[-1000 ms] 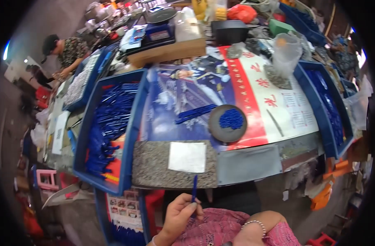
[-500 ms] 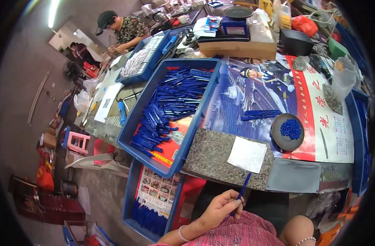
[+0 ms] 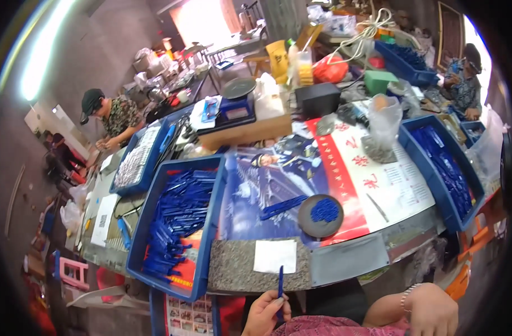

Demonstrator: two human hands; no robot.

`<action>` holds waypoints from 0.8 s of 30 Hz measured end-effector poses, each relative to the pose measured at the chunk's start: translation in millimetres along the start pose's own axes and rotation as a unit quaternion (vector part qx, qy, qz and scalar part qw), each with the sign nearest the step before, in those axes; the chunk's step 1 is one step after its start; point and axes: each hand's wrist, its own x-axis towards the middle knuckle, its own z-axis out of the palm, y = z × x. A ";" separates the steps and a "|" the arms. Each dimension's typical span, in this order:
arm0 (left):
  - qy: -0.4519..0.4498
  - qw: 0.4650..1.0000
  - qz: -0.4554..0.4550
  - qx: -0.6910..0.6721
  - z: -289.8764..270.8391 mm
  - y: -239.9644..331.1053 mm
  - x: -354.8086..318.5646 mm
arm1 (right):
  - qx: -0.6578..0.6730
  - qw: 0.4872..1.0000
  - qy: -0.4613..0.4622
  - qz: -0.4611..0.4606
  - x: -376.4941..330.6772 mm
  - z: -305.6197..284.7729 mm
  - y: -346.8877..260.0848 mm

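My left hand [image 3: 267, 313] is closed at the front edge of the table, its thumb and fingers pinching a slim blue pen-like piece [image 3: 281, 274] that stands nearly upright. The piece's top overlaps a white paper square [image 3: 275, 256] on a speckled stone slab [image 3: 228, 263]. At the lower right, my right hand [image 3: 435, 311] hangs with its back up and fingers pointing down, holding nothing that I can see; its fingertips are cut off by the frame. A dark round dish [image 3: 306, 225] of small blue bits [image 3: 325, 210] lies beyond, beside a row of blue slim pieces [image 3: 284, 207].
A blue tray [image 3: 134, 241] heaped with similar blue pieces stands left of the slab. Another blue tray [image 3: 466, 218] is at the right. A wooden box [image 3: 250, 131] carries a scale [image 3: 236, 109]. Co-workers sit at the far left [image 3: 119, 115] and far right [image 3: 466, 84].
The view has swung up and to the right, so the table appears lower and further left. My right hand has risen into view. The blue piece stays in my left hand, now more upright.
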 end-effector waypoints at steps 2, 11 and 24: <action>-0.028 1.000 -0.011 -0.001 4.8 3.5 3.3 | 0.038 0.996 0.073 -0.040 -4.5 -1.6 9.5; -0.048 0.998 -0.020 -0.019 -4.7 3.2 3.9 | -0.424 0.359 0.703 0.445 -67.2 -13.2 31.0; -0.060 0.995 -0.073 -0.017 -5.1 3.1 3.5 | -0.588 0.252 0.244 0.729 -149.7 -58.9 44.7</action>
